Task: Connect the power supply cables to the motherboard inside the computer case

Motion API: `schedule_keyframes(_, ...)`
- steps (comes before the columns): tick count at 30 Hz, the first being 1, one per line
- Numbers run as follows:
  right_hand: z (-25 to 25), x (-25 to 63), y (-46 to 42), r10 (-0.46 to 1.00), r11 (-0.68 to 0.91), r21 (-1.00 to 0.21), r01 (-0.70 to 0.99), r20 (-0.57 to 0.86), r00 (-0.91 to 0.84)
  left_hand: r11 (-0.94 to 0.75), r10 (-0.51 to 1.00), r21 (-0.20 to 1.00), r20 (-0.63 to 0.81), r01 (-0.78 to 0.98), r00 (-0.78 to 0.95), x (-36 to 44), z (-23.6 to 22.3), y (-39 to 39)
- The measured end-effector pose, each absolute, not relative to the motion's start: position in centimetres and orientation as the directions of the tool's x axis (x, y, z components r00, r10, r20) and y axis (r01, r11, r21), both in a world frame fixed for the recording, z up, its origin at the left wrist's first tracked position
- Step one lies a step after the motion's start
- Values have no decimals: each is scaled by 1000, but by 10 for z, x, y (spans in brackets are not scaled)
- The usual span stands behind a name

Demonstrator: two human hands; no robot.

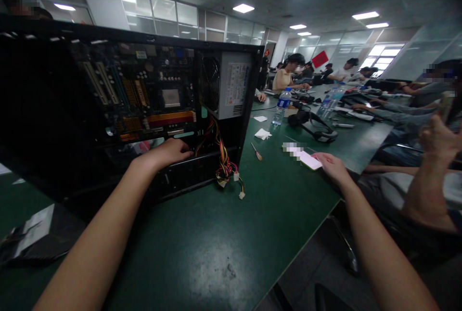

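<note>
An open black computer case [155, 40] stands upright at the left, its motherboard [169, 72] and grey power supply [235, 84] exposed. My left hand [169, 151] reaches into its lower part and grips an inner metal rail; some of the fingertips are hidden. Coloured power cables [224, 159] with white plugs hang from the power supply and spill onto the table. On the right, the fingers of my right hand [332, 165] close on the near end of a phone [311, 161] with a bright screen, low over the table. A screwdriver [257, 152] lies between case and phone.
On the green table [216, 234] are a crumpled tissue [263, 134], a water bottle [281, 107], and black headphones [315, 127]. A black object with a white label [36, 229] lies at the lower left. People sit along the right side and farther back.
</note>
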State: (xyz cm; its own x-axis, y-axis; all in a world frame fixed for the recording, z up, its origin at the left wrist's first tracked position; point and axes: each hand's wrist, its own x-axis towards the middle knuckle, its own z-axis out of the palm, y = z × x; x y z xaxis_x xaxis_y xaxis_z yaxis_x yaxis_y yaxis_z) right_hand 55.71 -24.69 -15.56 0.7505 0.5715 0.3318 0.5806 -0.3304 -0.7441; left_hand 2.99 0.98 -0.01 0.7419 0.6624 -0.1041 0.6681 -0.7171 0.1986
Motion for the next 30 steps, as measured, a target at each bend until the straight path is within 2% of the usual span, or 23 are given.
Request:
schedule_keyframes(6, -152, 555, -241, 688, -269, -696, 666, 345, 638, -723, 657, 200, -98, 661, 748, 29, -3, 15)
schedule_keyframes(14, -154, 553, -243, 639, -326, -713, 621, 318, 700, -728, 650, 205, -100, 655, 754, 29, -4, 16)
schedule_keyframes(20, -157, 557, -244, 545, -308, -783, 541, 321, 775, -730, 643, 221, -98, 647, 759, 29, -2, 14)
schedule_keyframes(30, -158, 558, -245, 566, -313, -751, 582, 345, 749, -718, 659, 201, -112, 666, 744, 30, -1, 15)
